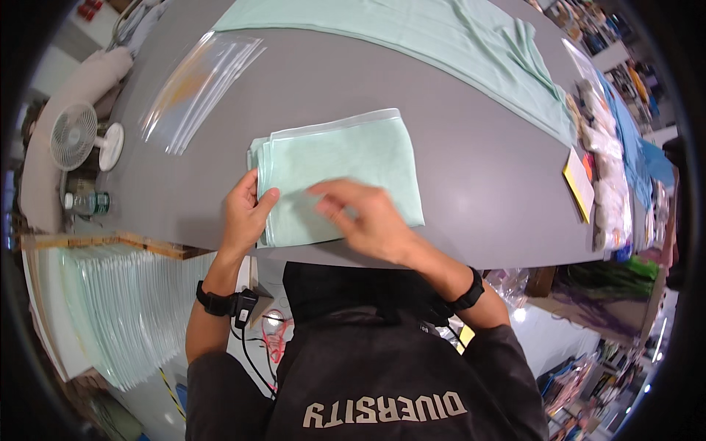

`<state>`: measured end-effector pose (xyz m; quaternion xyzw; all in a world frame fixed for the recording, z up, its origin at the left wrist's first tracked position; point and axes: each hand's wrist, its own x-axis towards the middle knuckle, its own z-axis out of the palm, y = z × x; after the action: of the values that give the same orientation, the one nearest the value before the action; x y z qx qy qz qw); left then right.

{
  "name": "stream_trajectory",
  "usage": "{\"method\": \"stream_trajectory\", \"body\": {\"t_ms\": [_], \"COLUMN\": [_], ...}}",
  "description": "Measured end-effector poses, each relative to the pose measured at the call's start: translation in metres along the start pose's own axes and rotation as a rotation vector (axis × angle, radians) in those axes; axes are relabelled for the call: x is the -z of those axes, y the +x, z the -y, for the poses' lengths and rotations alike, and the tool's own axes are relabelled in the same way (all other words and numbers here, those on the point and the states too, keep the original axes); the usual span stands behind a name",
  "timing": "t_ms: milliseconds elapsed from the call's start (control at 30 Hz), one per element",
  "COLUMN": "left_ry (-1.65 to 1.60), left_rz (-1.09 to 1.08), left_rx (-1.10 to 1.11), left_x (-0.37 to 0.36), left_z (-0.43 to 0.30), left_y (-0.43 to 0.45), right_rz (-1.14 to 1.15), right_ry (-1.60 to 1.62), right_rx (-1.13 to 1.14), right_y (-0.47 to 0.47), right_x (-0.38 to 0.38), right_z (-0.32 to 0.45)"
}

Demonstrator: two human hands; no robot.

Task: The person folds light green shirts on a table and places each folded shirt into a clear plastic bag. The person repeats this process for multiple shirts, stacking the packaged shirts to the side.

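Note:
A folded piece of mint-green fabric (353,149) lies flat near the front edge of the grey table. Along its far side runs a paler, sheer-looking strip; whether that is a hem or plastic cannot be told. My left hand (242,215) pinches the layered left edge, thumb on top and fingers at the side. Over the fabric's front middle is my right hand (367,220), blurred, with thumb and index finger apart and nothing visible between them. Farther back, a large spread of the same mint-green fabric (419,33) covers the far part of the table (485,204).
Clear plastic bags (201,91) lie at the back left. A white fan (77,135) and a plastic bottle (88,203) stand at the left edge. Below, a carton holds many thin packs (132,308). On the right are a yellow-edged pad (579,184) and white wrapped rolls (609,204).

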<state>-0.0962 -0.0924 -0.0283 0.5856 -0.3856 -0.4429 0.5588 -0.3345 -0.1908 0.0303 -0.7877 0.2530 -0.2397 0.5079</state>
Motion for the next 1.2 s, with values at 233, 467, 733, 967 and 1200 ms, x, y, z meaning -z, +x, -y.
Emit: {"method": "stream_trajectory", "body": {"t_ms": [233, 467, 733, 967, 1200], "left_ry": [0.346, 0.912, 1.086, 1.335, 1.457], "left_rz": [-0.265, -0.233, -0.322, -0.24, -0.328], "left_rx": [0.04, -0.332, -0.569, -0.449, -0.467], "left_x": [0.001, 0.037, 0.1, 0.118, 0.149], "left_z": [-0.009, -0.04, -0.022, -0.016, -0.022], "left_y": [-0.009, 0.026, 0.165, 0.2, 0.216], "right_rz": [-0.315, -0.064, -0.147, 0.101, 0.046], "right_ry": [-0.692, -0.793, -0.885, -0.783, -0.693], "right_rx": [0.097, 0.165, 0.0, 0.127, 0.125], "right_y": [0.024, 0.019, 0.005, -0.051, -0.064], "right_x": [-0.003, 0.026, 0.069, 0.033, 0.123], "right_z": [-0.062, -0.069, -0.061, -0.054, -0.071]}}
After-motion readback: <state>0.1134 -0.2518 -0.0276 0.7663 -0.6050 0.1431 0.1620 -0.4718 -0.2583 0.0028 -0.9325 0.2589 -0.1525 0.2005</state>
